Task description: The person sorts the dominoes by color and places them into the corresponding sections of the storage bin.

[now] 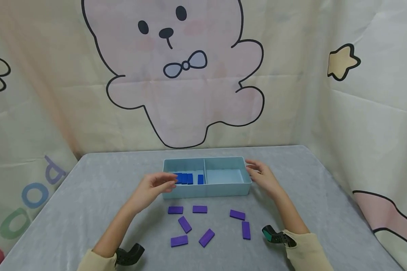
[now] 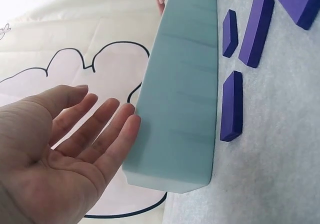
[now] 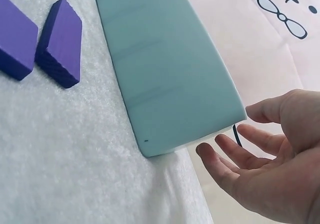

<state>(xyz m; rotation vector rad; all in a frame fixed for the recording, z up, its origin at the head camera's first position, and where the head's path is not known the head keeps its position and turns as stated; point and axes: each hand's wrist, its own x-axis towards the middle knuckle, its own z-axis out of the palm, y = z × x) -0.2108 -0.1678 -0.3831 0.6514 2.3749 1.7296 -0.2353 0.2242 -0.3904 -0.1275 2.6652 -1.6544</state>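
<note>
A light-blue two-compartment box [image 1: 207,191] stands on the table. Several blue blocks [image 1: 190,178] lie in its left compartment; the right one shows only bare floor. My left hand [image 1: 156,186] is at the box's left end, fingers loosely bent, and in the left wrist view its palm holds nothing. At the opposite end is my right hand [image 1: 262,177], thumb and fingers spread around the corner; whether they touch the box I cannot tell. Several purple blocks [image 1: 179,241] lie scattered in front of the box.
The table [image 1: 122,165] has a grey cloth cover. Behind it hangs a pale curtain [image 1: 281,113] printed with a bear. Black straps with camera mounts [image 1: 130,256] sit on both wrists.
</note>
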